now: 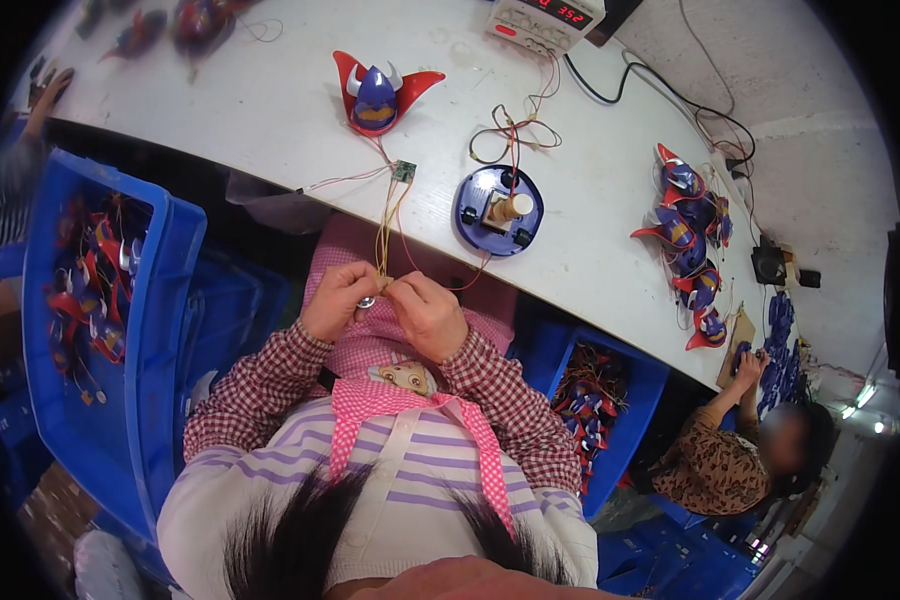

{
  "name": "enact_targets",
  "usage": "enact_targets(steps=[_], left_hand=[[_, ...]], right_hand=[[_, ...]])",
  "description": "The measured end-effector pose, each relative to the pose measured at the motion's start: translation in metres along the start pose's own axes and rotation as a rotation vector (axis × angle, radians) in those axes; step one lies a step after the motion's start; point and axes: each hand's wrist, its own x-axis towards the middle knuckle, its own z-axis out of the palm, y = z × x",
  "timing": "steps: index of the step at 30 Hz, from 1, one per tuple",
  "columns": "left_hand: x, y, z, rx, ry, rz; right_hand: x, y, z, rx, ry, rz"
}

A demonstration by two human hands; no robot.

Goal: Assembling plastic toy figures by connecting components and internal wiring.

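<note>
Yellow wires (pixel 382 236) are pinched at their lower ends between the fingertips of both the left hand (pixel 338 300) and the right hand (pixel 428 312), just off the near edge of the worktop (pixel 595 200). The ends are apparently being worked together; a steady pinch seems called for. Beyond, a green circuit board (pixel 403 172) is wired to a red-and-purple horned head (pixel 375 105).

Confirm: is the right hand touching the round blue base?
Apart. The head view shows a plain gap: the right hand is short of the white tabletop, while the round blue base rests on it.
</note>
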Motion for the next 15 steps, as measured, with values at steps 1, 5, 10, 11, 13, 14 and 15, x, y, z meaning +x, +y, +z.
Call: enact_targets(steps=[1, 5, 10, 11, 13, 14, 15], left_hand=[[0.000, -0.001, 0.000, -0.005, 0.003, -0.005], [0.000, -0.001, -0.003, 0.054, 0.001, -0.027], [-0.009, 0.007, -0.003, 0.525, 0.095, 0.191], [-0.016, 0.011, 0.001, 0.787, 0.218, 0.445], [-0.027, 0.021, 0.010, 1.298, 0.461, 0.968], [-0.024, 0.028, 0.020, 1.243, 0.292, 0.968], [-0.013, 0.035, 0.034, 1.180, 0.130, 0.961]], right_hand=[[-0.001, 0.000, 0.001, -0.009, -0.005, 0.000], [-0.002, 0.001, 0.000, -0.020, 0.002, 0.010], [0.007, -0.012, -0.037, 0.003, 0.145, 0.021], [0.002, -0.005, -0.057, -0.050, 0.177, 0.000], [-0.008, 0.006, -0.093, -0.066, 0.331, 0.349], [-0.001, 0.011, -0.104, -0.034, 0.369, 0.315], [0.012, 0.019, -0.109, -0.003, 0.403, 0.279]])
